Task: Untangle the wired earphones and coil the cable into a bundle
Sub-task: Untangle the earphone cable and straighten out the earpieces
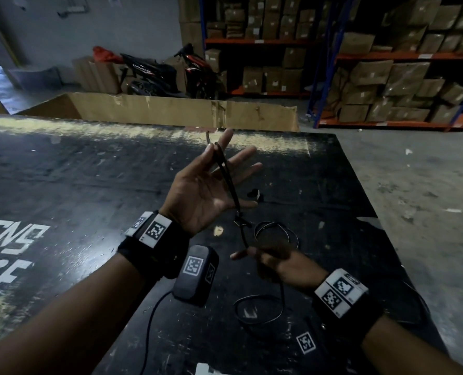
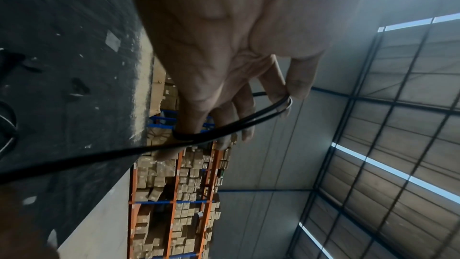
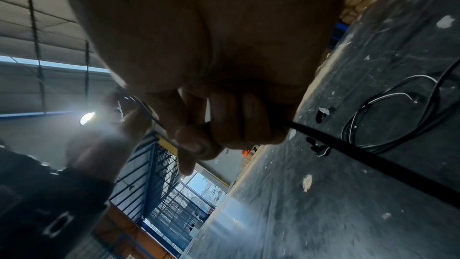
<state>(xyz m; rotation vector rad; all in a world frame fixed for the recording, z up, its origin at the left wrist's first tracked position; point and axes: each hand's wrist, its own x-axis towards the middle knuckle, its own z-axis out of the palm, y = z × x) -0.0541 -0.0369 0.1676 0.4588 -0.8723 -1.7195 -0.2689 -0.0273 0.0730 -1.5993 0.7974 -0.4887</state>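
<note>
Two hands on the earphone cable (image 1: 229, 182): left hand (image 1: 206, 188) pinching loops, right hand (image 1: 276, 262) gripping slack; "VARIO" motorbike (image 1: 154, 74) behind.

Head view looks down; wrist views close up, sharing the table (image 1: 89, 185).

- A black table (image 1: 89, 185), scuffed and paint-flecked, white lettering at its left.
- On it: loose cable (image 1: 276, 231) loops, an earbud (image 1: 254, 194), a marker tag (image 1: 305, 342).
</note>
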